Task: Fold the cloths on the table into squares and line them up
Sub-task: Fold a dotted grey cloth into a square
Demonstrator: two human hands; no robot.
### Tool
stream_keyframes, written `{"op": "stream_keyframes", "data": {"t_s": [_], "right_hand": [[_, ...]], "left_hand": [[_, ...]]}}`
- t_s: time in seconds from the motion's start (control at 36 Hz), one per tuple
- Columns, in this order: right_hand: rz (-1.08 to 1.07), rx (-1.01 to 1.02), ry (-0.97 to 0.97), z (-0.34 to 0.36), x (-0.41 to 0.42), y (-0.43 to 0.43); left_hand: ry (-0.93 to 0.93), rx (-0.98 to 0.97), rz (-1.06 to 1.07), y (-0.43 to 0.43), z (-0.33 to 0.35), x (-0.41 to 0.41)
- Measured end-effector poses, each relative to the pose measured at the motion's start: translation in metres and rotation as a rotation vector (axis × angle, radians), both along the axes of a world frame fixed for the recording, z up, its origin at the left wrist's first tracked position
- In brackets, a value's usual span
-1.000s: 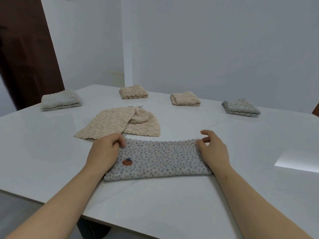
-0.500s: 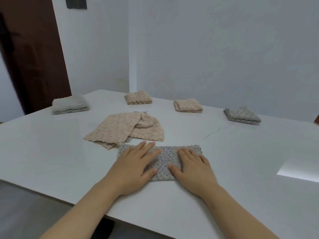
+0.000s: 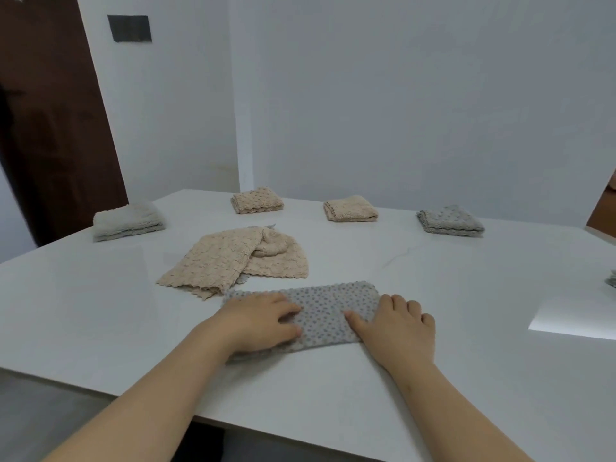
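Note:
A grey dotted cloth [image 3: 328,311], folded into a long strip, lies across the white table [image 3: 83,311] near its front edge. My left hand [image 3: 260,323] rests palm-down on the strip's left end, fingers slightly curled. At the right end lies my right hand [image 3: 396,331], with its thumb on the cloth and its fingers spread on the table beside it. Neither hand lifts the cloth. A beige knit cloth [image 3: 233,258] lies rumpled and unfolded just behind the strip, its near corner touching the strip's far left corner.
Folded squares sit along the far side: a light grey one [image 3: 128,221] at left, two beige ones [image 3: 256,200] [image 3: 350,209], and a grey one [image 3: 450,221] at right. Part of another cloth [image 3: 611,281] shows at the right border. A dark door [image 3: 50,128] stands far left.
A second ago my hands held the strip's two ends. They then pressed flat side by side on its middle, and have now slid apart toward the ends. The view has tilted up.

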State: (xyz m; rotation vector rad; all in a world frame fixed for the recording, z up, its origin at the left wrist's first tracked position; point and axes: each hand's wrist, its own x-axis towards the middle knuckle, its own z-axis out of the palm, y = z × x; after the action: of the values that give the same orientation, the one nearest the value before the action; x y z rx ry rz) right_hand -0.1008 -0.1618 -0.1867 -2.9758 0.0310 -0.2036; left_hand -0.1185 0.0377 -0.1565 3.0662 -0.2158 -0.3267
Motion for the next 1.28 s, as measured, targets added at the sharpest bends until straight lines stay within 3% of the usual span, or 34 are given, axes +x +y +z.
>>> {"op": "stream_keyframes", "data": {"t_s": [0.08, 0.22, 0.39, 0.69, 0.83, 1.06, 1.19, 1.28], "right_hand": [[-0.048, -0.043, -0.044, 0.004, -0.004, 0.0], [-0.103, -0.037, -0.053, 0.005, -0.002, -0.004], [-0.158, -0.005, -0.042, 0.005, 0.005, -0.016], [-0.144, 0.223, -0.024, 0.003, 0.014, -0.032], [-0.143, 0.289, -0.06, 0.002, 0.016, -0.035], [-0.142, 0.406, -0.1, 0.001, 0.017, -0.032], [-0.062, 0.655, -0.193, 0.01, 0.011, -0.025], [0.036, 0.748, -0.255, 0.02, 0.006, -0.009]], "left_hand": [[-0.228, -0.107, 0.035, -0.017, 0.004, 0.005], [-0.089, -0.08, 0.053, -0.041, -0.021, 0.006], [-0.099, -0.05, 0.093, -0.046, -0.027, 0.006], [-0.096, -0.09, 0.04, -0.044, -0.025, 0.007], [-0.205, -0.144, 0.034, -0.017, -0.016, 0.002], [-0.13, -0.087, 0.073, 0.007, -0.03, -0.007], [-0.155, -0.087, 0.074, 0.005, -0.03, -0.007], [-0.247, -0.243, 0.109, 0.007, -0.032, -0.008]]}}
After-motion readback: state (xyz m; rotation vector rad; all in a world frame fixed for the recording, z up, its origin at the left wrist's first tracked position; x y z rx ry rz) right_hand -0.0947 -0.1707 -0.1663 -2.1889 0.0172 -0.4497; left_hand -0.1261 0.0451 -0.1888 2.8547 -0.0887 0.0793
